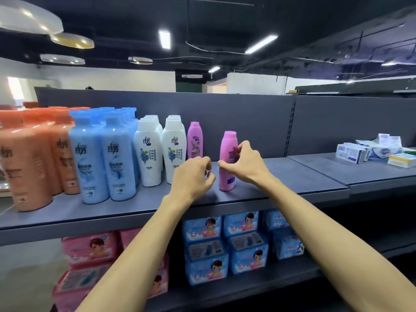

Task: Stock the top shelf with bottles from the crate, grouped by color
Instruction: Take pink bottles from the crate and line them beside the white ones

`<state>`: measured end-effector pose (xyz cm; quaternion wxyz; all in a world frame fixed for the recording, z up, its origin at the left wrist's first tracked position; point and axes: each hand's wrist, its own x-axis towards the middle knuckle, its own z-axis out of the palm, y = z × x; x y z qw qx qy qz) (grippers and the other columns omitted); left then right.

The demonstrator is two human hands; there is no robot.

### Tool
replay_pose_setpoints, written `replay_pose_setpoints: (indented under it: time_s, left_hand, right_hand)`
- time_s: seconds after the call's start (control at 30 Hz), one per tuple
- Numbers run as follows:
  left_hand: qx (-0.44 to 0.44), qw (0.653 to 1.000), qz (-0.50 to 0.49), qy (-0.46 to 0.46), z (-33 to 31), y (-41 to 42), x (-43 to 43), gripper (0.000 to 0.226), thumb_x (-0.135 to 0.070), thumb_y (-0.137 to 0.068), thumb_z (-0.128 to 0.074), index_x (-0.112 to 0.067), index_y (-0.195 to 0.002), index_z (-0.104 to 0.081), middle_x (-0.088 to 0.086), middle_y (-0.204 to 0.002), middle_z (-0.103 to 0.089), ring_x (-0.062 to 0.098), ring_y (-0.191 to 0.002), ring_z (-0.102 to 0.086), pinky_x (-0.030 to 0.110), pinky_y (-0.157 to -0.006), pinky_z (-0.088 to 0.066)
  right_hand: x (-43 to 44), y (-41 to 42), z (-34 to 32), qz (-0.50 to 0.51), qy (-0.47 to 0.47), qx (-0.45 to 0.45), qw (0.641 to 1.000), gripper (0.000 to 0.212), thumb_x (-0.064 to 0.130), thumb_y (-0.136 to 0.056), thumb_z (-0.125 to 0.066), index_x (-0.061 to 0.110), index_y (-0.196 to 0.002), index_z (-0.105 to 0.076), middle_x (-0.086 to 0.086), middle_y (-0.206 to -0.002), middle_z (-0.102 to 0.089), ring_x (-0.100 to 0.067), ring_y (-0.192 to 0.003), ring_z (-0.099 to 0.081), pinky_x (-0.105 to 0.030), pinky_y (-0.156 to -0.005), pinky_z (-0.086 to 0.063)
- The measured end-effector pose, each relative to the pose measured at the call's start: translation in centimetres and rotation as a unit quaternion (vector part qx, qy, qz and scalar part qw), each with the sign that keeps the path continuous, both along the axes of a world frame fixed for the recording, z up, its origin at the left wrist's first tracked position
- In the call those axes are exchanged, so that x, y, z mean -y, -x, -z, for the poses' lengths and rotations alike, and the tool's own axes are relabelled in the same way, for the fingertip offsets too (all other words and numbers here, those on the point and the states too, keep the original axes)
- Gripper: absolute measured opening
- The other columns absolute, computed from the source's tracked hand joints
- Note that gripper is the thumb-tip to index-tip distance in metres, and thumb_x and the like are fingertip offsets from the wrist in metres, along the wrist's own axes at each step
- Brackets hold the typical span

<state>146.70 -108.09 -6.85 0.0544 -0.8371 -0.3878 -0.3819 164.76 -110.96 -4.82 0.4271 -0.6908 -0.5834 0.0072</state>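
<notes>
The right hand (244,162) closes its grip on a tall pink plastic bottle with a pink cap (227,180), fingers and thumb curled round its middle. The bottle stands upright on the dark grey top shelf (304,176).

Just left of the grip, the left hand (193,176) hovers with fingers curled in, holding nothing, a narrow gap between it and the bottle. Behind that hand, further back than the grip, a second pink bottle (195,140) stands near the shelf's back panel.

Leftward from there run rows of white bottles (148,154), then light blue bottles (101,158), then orange bottles (29,158), each colour in its own block. Well to the right of the grip lies a loose heap of small white and blue cartons (378,149). Below the grip, the lower shelf carries blue packs (225,244) and pink packs (90,246). The crate is out of view.

The step in hand appears to be seating this bottle with the pink group. It stands apart from its twin and nearer the shelf's front edge. The next move likely calls for sliding it left and back, upright, until it sits just beside the other pink bottle, and only then letting go.
</notes>
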Motion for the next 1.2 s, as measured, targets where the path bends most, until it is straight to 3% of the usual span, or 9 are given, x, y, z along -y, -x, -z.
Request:
replay_pose_setpoints:
  time_s: [0.2, 0.3, 0.4, 0.5, 0.87, 1.2]
  left_hand:
    - [-0.01, 1.0, 0.013, -0.001, 0.0, -0.6, 0.0, 0.013, -0.029, -0.086, -0.055, -0.019, -0.092, -0.059, -0.003, -0.089, -0.064, 0.021, -0.087, -0.058, 0.032, -0.066, -0.044]
    - [-0.009, 1.0, 0.017, -0.001, -0.2, -0.4, 0.0, 0.012, -0.029, -0.086, -0.056, -0.019, -0.092, -0.059, -0.003, -0.09, -0.064, 0.021, -0.087, -0.058, 0.032, -0.067, -0.045]
    - [-0.011, 1.0, 0.017, -0.006, -0.3, -0.3, 0.0, 0.013, -0.03, -0.086, -0.055, -0.019, -0.092, -0.06, -0.004, -0.089, -0.064, 0.02, -0.086, -0.057, 0.033, -0.067, -0.046]
    - [-0.009, 1.0, 0.02, -0.008, -0.4, -0.2, 0.1, 0.012, -0.03, -0.086, -0.055, -0.019, -0.09, -0.059, -0.004, -0.088, -0.064, 0.019, -0.084, -0.057, 0.031, -0.065, -0.044]
    - [-0.016, 1.0, 0.024, 0.005, -0.2, 0.3, 0.4, 0.009, -0.028, -0.084, -0.055, -0.02, -0.085, -0.058, -0.006, -0.085, -0.063, 0.019, -0.082, -0.056, 0.032, -0.067, -0.047]
    - [-0.021, 1.0, 0.021, 0.008, 0.0, 0.9, 0.5, 0.009, -0.027, -0.084, -0.055, -0.019, -0.085, -0.059, -0.005, -0.084, -0.062, 0.019, -0.081, -0.055, 0.031, -0.065, -0.045]
  right_hand:
    - [0.3, 0.1, -0.4, -0.001, 0.021, -0.016, 1.0, 0.059, 0.054, -0.067, -0.077, 0.018, -0.103, -0.047, 0.011, -0.093, -0.061, -0.011, -0.085, -0.06, -0.028, -0.066, -0.05]
    - [0.7, 0.2, -0.6, -0.011, 0.04, -0.028, 0.999, 0.049, 0.05, -0.07, -0.073, 0.02, -0.103, -0.053, 0.01, -0.095, -0.061, -0.011, -0.088, -0.059, -0.021, -0.06, -0.043]
    - [1.1, 0.0, -0.6, -0.013, 0.048, -0.016, 0.999, 0.038, 0.049, -0.072, -0.067, 0.019, -0.092, -0.059, 0.006, -0.088, -0.063, -0.014, -0.082, -0.059, -0.026, -0.058, -0.044]
    - [1.3, 0.0, -0.2, -0.019, 0.057, -0.004, 0.998, 0.038, 0.045, -0.073, -0.068, 0.018, -0.099, -0.06, 0.004, -0.094, -0.066, -0.016, -0.088, -0.062, -0.032, -0.07, -0.054]
    - [1.3, -0.5, 0.5, -0.06, 0.082, -0.052, 0.993, 0.053, 0.017, -0.076, -0.076, 0.013, -0.122, -0.049, -0.002, -0.118, -0.062, -0.022, -0.105, -0.061, -0.038, -0.09, -0.054]
    - [0.2, 0.4, 0.9, -0.043, 0.068, -0.137, 0.987, 0.035, -0.004, -0.085, -0.054, 0.011, -0.114, -0.042, -0.003, -0.105, -0.056, -0.023, -0.102, -0.057, -0.031, -0.074, -0.047]
